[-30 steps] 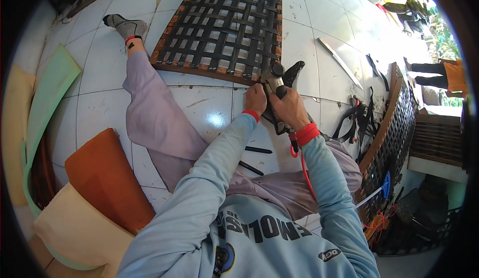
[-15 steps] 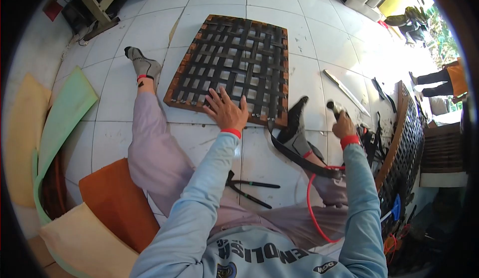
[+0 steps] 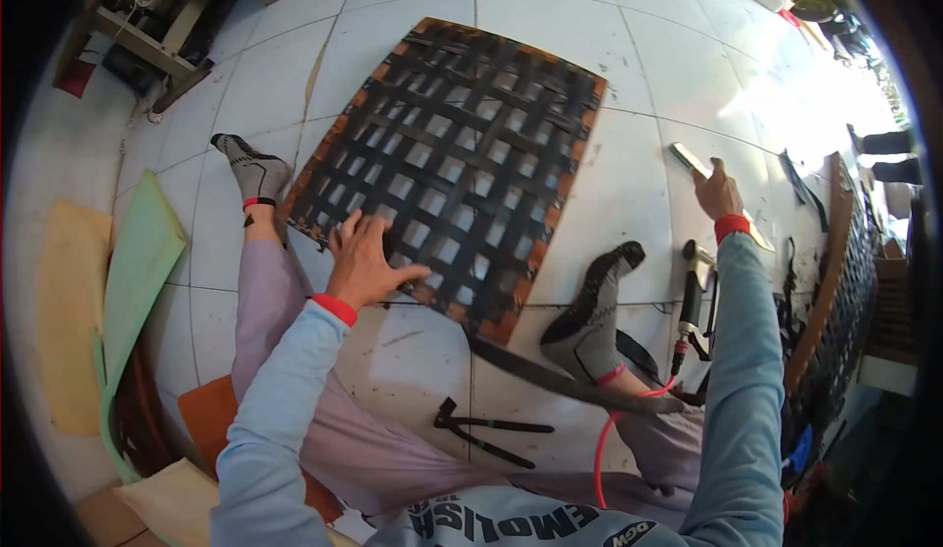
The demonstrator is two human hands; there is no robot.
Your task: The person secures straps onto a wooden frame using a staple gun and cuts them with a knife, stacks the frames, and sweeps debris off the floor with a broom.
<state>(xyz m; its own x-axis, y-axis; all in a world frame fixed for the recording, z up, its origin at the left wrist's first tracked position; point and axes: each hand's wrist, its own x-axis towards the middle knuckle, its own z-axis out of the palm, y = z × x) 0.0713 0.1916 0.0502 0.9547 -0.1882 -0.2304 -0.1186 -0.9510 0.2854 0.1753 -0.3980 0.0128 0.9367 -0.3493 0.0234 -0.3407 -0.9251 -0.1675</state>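
My left hand [image 3: 363, 262] rests on the near edge of a wooden frame [image 3: 555, 228], its fingers bent and apart and the thumb spread over the webbing. Dark straps [image 3: 447, 159] are woven across the frame, which lies flat and at an angle on the floor. A loose strap [image 3: 560, 375] trails from its near corner towards my lower leg. On the right, my right hand [image 3: 719, 193] closes over a long, narrow, pale flat tool [image 3: 688, 159], partly hidden by the fingers. Near my right forearm lies an air-powered tool [image 3: 694, 287] joined to a red hose [image 3: 602, 449].
Long-handled pincers [image 3: 491, 429] lie between my legs. A second webbed frame [image 3: 830, 282] leans at the right, with strap pieces [image 3: 805, 193] nearby. Foam sheets [image 3: 142, 282] stand at the left. Another person's legs [image 3: 889, 154] show at the far right.
My right hand has let go of the air tool, now on the floor, and moved to the pale flat tool. The frame has turned clockwise, and my left hand has shifted left along its near edge.
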